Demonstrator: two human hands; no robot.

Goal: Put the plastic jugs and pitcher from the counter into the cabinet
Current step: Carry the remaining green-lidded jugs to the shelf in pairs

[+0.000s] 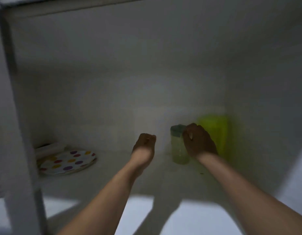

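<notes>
From the head view, both bare arms reach into a dim white cabinet. The left hand hangs curled into a loose fist above the middle of the shelf floor, holding nothing. The right hand is curled beside a pale green jug with a dark lid, which stands upright toward the back right corner; whether the fingers actually grip it cannot be told through the blur. Just behind the hand, against the right wall, stands a bright yellow-green pitcher. Near the back left corner lie polka-dot plates.
</notes>
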